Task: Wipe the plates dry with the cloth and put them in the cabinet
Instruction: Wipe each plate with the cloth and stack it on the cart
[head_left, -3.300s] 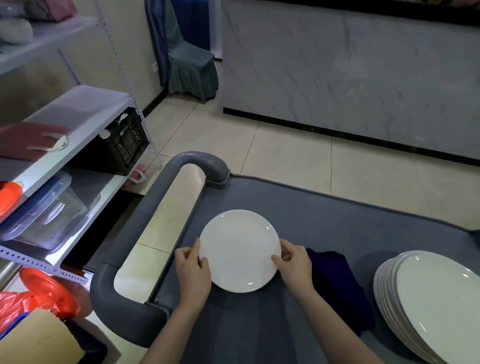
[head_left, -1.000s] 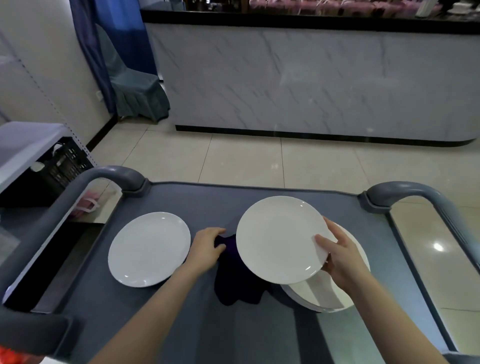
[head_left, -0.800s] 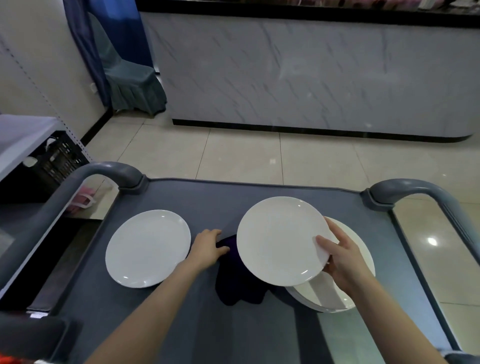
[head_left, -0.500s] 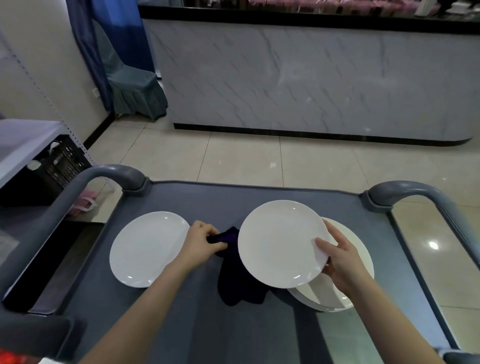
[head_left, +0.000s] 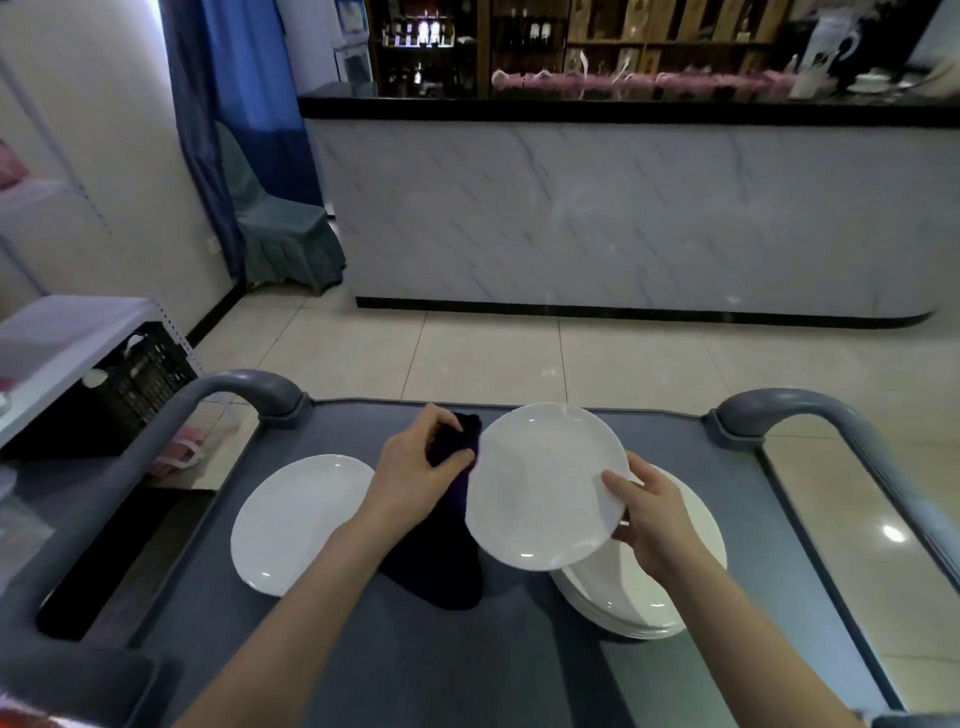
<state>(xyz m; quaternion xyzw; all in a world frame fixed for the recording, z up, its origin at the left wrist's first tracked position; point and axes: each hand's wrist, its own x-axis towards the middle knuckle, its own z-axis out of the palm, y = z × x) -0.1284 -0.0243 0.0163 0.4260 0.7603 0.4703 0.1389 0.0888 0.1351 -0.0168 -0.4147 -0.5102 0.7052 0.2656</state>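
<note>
While my right hand (head_left: 655, 522) pinches a raised plate (head_left: 537, 483) by its rim, my left hand (head_left: 415, 475) grips the dark cloth (head_left: 441, 564); next, I reckon, cloth must meet plate

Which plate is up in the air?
The plate the right hand holds, tilted over the stack of plates; the lone plate on the left lies flat on the cart.

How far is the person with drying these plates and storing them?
Looks done: a lone plate lies on the cart, perhaps wiped. In hand: the right hand holds a second plate, the left hand grips the dark cloth. Left: wiping it, the stack, and storing everything.
</note>
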